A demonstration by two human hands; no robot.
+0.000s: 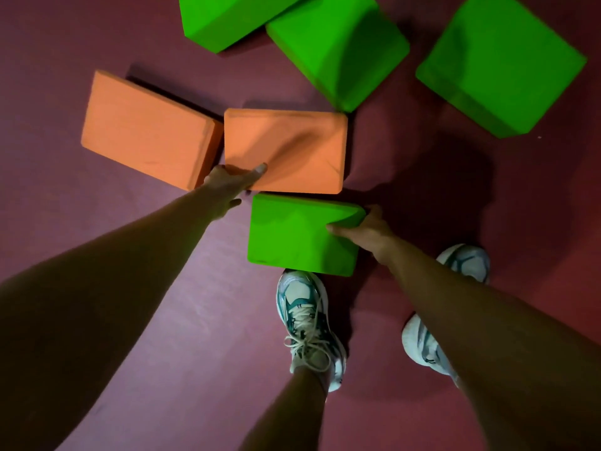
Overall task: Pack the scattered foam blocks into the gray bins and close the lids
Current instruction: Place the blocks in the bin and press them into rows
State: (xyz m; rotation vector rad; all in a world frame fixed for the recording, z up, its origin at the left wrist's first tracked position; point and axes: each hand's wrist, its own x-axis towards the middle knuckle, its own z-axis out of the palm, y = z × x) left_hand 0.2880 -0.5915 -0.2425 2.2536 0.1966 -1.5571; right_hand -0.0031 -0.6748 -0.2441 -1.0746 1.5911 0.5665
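Observation:
Foam blocks lie scattered on a dark red floor. My left hand (227,187) grips the near left corner of the middle orange block (292,148), thumb on top. My right hand (364,227) clasps the right edge of the nearest green block (299,236), thumb pressed on its top face. A second orange block (146,128) lies to the left, touching the middle one. Three more green blocks sit farther away: one at the top (227,17), one in the middle (338,50) and one at the right (500,66). No gray bin is in view.
My two feet in white and teal sneakers stand just behind the near green block, the left shoe (309,327) almost touching it and the right shoe (455,288) partly hidden by my forearm. Bare red floor (81,43) stretches to the left and right.

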